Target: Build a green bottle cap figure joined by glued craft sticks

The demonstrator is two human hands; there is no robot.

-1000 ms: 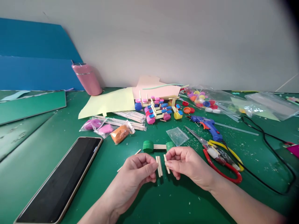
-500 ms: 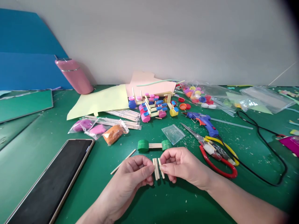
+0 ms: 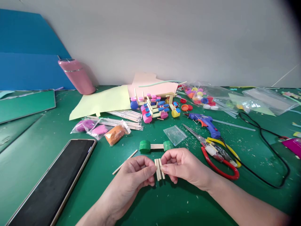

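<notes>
Both my hands meet low in the middle of the green mat [image 3: 183,201]. My left hand [image 3: 134,179] pinches short wooden sticks [image 3: 158,169] from the left. From the right, my right hand [image 3: 184,165] pinches the outermost stick and presses it against the others. The sticks stand side by side, touching, between my fingertips. Just beyond them lies a green axle piece [image 3: 155,146]: two green caps joined by sticks. A single thin stick [image 3: 124,162] lies on the mat to the left of my hands.
A tablet [image 3: 50,180] lies at the front left. Red-handled pliers [image 3: 219,163], scissors [image 3: 199,139] and a blue glue gun [image 3: 207,123] with black cord [image 3: 270,147] sit to the right. Clay bags [image 3: 101,130], stick bundles, cap models [image 3: 154,110], cap bags and a pink tumbler [image 3: 76,76] lie behind.
My right hand has brought its stick leftward until it touches the sticks in my left hand; a second ago a gap lay between them. The view shifted slightly.
</notes>
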